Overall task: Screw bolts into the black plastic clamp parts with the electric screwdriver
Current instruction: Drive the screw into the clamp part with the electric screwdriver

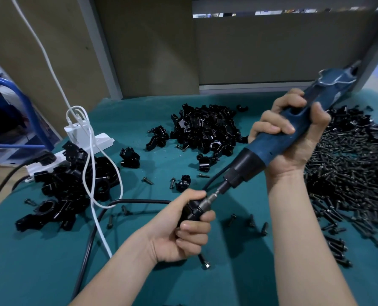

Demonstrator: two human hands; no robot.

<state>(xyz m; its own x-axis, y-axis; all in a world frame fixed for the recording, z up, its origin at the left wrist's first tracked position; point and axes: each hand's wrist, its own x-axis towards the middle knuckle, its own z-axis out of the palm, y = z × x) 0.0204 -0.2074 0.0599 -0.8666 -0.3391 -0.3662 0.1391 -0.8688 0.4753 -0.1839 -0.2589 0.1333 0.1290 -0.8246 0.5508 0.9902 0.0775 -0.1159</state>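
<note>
My left hand [183, 230] grips a black plastic clamp part [191, 209] just above the green table mat [40, 272]. My right hand [293, 140] holds the blue electric screwdriver [278, 138] tilted down to the left. Its metal bit [214, 196] meets the top of the clamp; the bolt under it is hidden. A big heap of black bolts [349, 173] lies at the right. Piles of black clamp parts sit at the back centre [205, 129] and at the left [73, 184].
Loose bolts [258, 224] and single clamp parts [129, 157] are scattered on the mat. A white power strip [91, 144] with a charger and white cables [95, 206] lies at the left. A black cord [91, 239] crosses the mat. A blue frame [18, 96] stands at the far left.
</note>
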